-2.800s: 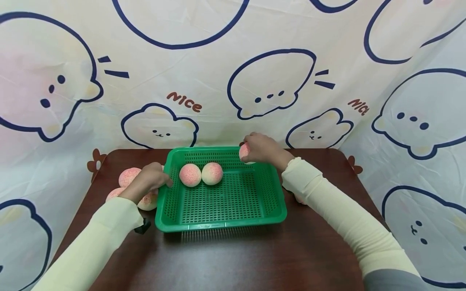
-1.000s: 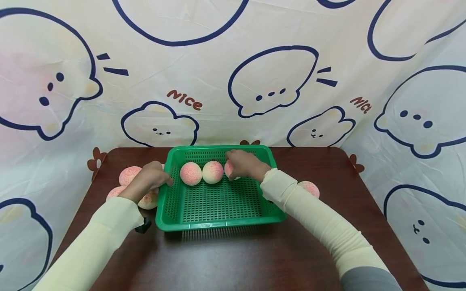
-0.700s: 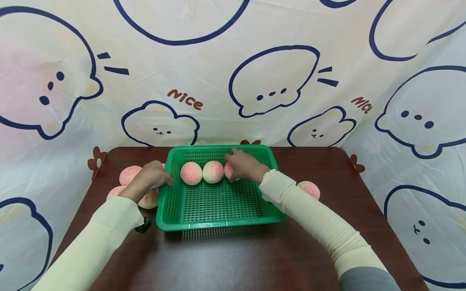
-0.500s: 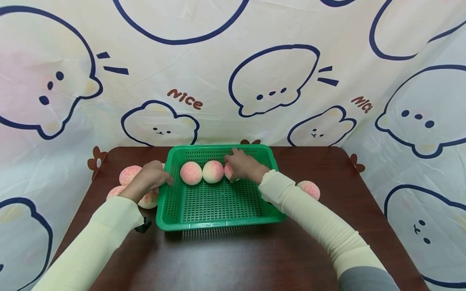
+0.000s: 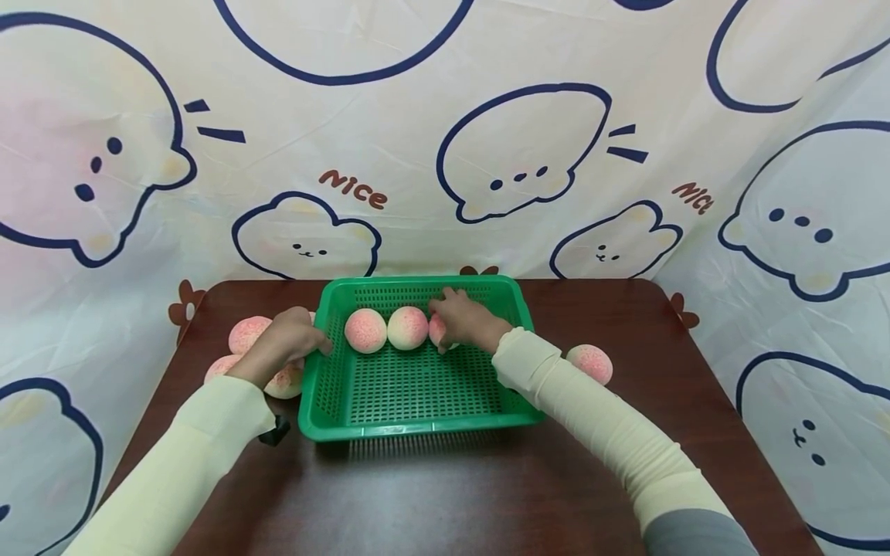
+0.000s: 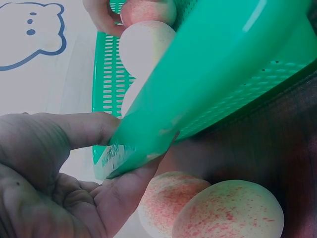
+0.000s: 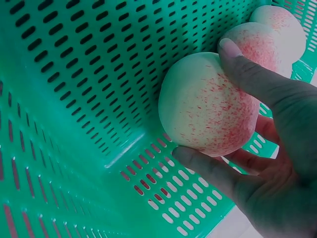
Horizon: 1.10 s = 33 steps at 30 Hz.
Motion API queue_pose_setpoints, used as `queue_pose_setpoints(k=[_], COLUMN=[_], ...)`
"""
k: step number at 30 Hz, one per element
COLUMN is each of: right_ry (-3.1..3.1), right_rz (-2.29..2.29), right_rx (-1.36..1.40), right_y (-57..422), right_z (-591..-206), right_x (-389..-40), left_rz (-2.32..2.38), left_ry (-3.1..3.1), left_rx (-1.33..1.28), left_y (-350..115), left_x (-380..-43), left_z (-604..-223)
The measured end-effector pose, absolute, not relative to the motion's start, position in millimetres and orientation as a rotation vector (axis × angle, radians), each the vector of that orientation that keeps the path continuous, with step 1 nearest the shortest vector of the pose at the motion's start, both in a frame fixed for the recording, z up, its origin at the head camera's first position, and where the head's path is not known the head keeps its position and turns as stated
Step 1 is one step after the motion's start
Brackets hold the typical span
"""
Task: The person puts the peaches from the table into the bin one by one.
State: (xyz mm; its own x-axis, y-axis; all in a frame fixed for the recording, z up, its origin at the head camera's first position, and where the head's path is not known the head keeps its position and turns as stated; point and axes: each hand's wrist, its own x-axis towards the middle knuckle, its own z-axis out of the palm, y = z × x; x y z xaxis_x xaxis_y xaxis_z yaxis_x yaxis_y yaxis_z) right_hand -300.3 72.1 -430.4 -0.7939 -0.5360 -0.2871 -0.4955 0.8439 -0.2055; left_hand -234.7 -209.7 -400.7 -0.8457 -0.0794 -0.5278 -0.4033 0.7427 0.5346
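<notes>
Green basket pinched in your left hand, your right hand grips a ball at the left hand's three o'clock.

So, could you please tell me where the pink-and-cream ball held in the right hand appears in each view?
Head: the held ball is just below the picture's centre, partly hidden by the right hand.
Left wrist: the held ball is at the top edge.
Right wrist: the held ball is large, right of centre.
Shared landmark: the green basket.
</notes>
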Motion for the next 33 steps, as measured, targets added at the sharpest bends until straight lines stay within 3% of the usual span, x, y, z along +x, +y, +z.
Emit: queue_pose_setpoints(k=[33], right_ry=[2.7], right_rz=[-0.09], right_rx=[-0.821], right_y=[76.5], right_z=[-431.5], right_x=[-300.5], left_rz=[0.911], left_ry=[2.473], left_rx=[-0.333], left_y=[-209.4], left_x=[-232.6], left_z=[-399.5])
